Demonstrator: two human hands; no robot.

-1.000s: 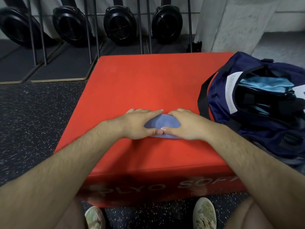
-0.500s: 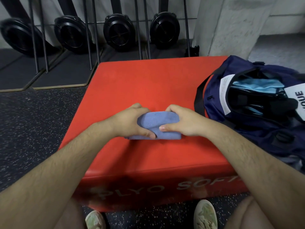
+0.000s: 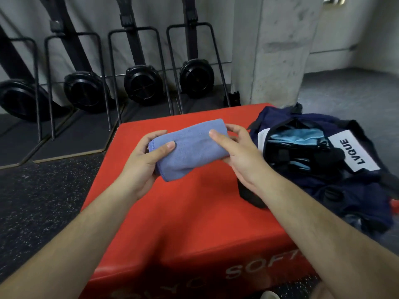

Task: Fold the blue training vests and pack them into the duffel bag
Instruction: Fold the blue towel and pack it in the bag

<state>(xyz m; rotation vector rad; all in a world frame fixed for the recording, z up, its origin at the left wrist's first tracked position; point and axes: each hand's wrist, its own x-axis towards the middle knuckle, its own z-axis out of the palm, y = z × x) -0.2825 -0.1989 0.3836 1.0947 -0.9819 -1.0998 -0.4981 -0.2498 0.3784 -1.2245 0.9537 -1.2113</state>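
Folded blue vest [image 3: 190,149] lifted off red plyo box [image 3: 194,212], pinched at both ends by left hand [image 3: 142,160] and right hand [image 3: 239,156], beside open duffel bag [image 3: 323,182].

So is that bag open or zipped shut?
Open: the bag gapes at the top, with light blue cloth showing inside.

Duffel bag [image 3: 349,197] interior indistinct; box lettering [image 3: 259,266] partly behind right forearm [image 3: 323,240]; shoe [image 3: 268,295] cropped at bottom edge.

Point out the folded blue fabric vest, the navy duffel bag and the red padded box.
folded blue fabric vest [image 3: 190,147]: head view, middle of its top face.
navy duffel bag [image 3: 362,197]: head view, its near side wall.
red padded box [image 3: 194,212]: head view, bare top surface.
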